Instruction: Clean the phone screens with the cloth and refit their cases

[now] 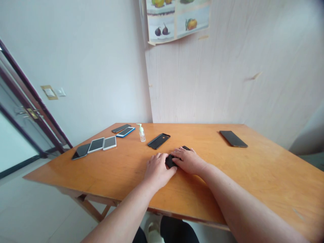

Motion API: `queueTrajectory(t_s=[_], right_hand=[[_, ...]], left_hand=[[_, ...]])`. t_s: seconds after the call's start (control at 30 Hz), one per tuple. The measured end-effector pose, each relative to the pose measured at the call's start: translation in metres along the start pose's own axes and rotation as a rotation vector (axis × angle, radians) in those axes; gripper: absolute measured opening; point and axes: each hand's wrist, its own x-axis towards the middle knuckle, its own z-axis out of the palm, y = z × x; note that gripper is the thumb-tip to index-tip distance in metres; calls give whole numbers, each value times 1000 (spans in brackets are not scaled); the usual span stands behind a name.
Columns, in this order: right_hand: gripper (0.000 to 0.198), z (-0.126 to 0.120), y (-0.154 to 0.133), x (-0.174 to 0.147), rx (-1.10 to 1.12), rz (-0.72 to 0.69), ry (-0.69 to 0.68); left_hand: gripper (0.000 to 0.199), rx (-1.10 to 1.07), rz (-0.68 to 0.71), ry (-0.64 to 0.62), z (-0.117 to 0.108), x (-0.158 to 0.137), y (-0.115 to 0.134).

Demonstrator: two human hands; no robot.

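A black phone (170, 161) lies on the wooden table in front of me, largely covered by my hands. My left hand (157, 168) grips its left end, the thumb along the near side. Over its right part, my right hand (187, 160) is bent with fingers and thumb on the phone. A dark corner shows beyond the right fingers. Just behind my hands an empty black phone case (159, 141) lies with its hollow side up and a camera cutout showing.
Left on the table (121, 175) are a black phone (81, 152), two white phones (96, 145) (109, 143), a blue-edged phone (126, 132) and a dark phone (120, 128). A pump bottle (142, 133) stands behind the case. A dark tablet-like slab (233, 138) lies right.
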Motion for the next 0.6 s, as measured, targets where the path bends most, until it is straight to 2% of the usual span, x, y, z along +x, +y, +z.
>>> queueTrajectory(t_s=[0.6], right_hand=[[41,-4,-6,-1,-10,-45,-40]], left_hand=[[43,-26,2,15,4,1,-1]])
